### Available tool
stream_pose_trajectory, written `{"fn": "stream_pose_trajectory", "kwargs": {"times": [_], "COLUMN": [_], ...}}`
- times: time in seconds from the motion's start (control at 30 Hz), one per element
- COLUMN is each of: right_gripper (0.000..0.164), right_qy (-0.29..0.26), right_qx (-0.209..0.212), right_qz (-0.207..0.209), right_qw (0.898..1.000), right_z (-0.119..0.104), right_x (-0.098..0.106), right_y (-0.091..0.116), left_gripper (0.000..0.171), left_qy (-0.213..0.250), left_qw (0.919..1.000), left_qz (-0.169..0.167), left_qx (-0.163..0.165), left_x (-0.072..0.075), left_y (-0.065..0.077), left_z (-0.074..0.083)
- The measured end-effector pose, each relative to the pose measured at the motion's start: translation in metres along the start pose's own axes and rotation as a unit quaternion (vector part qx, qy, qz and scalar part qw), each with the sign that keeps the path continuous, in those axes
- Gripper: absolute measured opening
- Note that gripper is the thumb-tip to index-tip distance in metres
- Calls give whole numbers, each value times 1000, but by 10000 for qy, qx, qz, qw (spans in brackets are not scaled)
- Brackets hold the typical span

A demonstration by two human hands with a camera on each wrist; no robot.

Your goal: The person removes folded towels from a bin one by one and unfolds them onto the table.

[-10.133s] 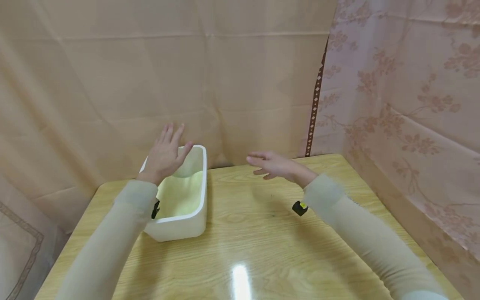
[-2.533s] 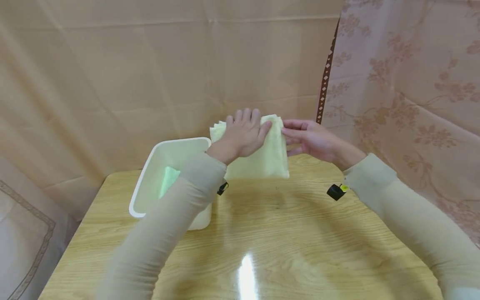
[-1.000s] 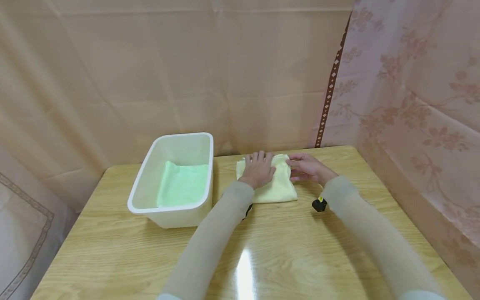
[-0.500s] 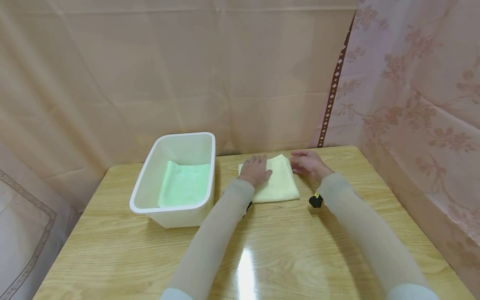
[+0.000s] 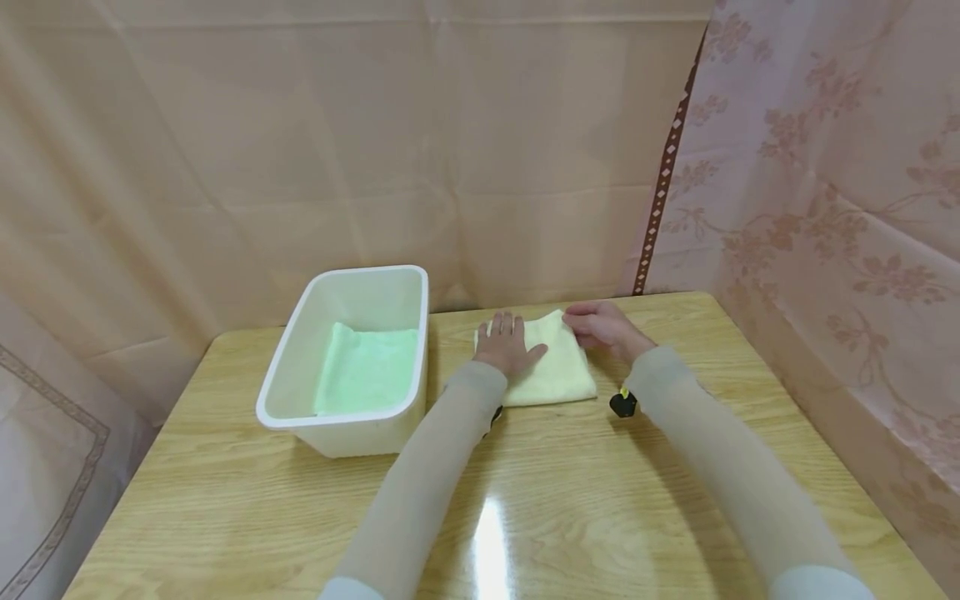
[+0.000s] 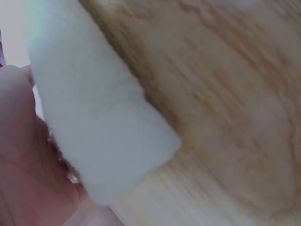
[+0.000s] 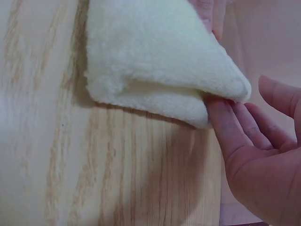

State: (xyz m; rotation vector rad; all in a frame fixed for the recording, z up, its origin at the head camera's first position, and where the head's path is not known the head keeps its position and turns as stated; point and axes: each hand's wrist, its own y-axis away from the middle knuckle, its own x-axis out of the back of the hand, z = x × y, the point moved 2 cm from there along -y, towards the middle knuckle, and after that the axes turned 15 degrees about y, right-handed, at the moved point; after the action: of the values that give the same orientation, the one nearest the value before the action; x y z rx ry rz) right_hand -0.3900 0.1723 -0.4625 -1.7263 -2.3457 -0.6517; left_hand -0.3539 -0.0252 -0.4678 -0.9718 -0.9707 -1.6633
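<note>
On the wooden table [image 5: 225, 500], right of a white bin [image 5: 360, 435] holding a green towel [image 5: 371, 368], lies a folded pale-yellow towel [image 5: 557, 367]. The left hand [image 5: 505, 346] rests on it, fingers spread; the right hand [image 5: 606, 327] touches its far right corner with extended fingers, thumb apart.

A fuzzy, pale cream cloth [image 7: 146, 52] lies folded on the wooden table [image 7: 94, 179], thick enough that you can see one layer riding over another, with a gap between them along one side. At the corner close to the table's edge, the right hand [image 7: 261, 162] has its fingertips tucked in under the upper layer. The thumb stands up, apart from the fabric. Past the cloth, a bit of the left hand [image 7: 207, 12] shows at its border, mostly hidden from here. Brown grain streaks the tabletop, a soft shadow falls near the edge, and beyond that edge is a pale pinkish surface [image 7: 254, 33].
</note>
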Motion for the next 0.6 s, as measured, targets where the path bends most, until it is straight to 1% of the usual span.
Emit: {"fn": "stream_pose_trajectory", "kwargs": {"times": [0.17, 0.2, 0.23, 0.4, 0.6], "right_gripper": [51, 50, 50, 48, 49], "right_qy": [307, 299, 276, 252, 312], "right_qx": [-15, -31, -44, -81, -148], "right_qz": [28, 35, 34, 26, 132], "right_qw": [9995, 9995, 9996, 9996, 9993], "right_z": [2, 2, 3, 2, -1], "right_x": [0, 0, 0, -1, -1], "right_y": [2, 2, 2, 2, 1], "left_gripper": [84, 83, 84, 82, 81], "left_qy": [20, -7, -28, -121, -101], "left_qw": [10000, 10000, 10000, 9999, 9999], "left_qz": [-5, -45, -39, -40, -104], "left_qx": [-61, -50, -51, -54, -55], "left_x": [-9, -7, -7, 1, 2], "left_y": [-5, -2, -2, 9, 7], "left_z": [-4, -2, -2, 1, 2]}}
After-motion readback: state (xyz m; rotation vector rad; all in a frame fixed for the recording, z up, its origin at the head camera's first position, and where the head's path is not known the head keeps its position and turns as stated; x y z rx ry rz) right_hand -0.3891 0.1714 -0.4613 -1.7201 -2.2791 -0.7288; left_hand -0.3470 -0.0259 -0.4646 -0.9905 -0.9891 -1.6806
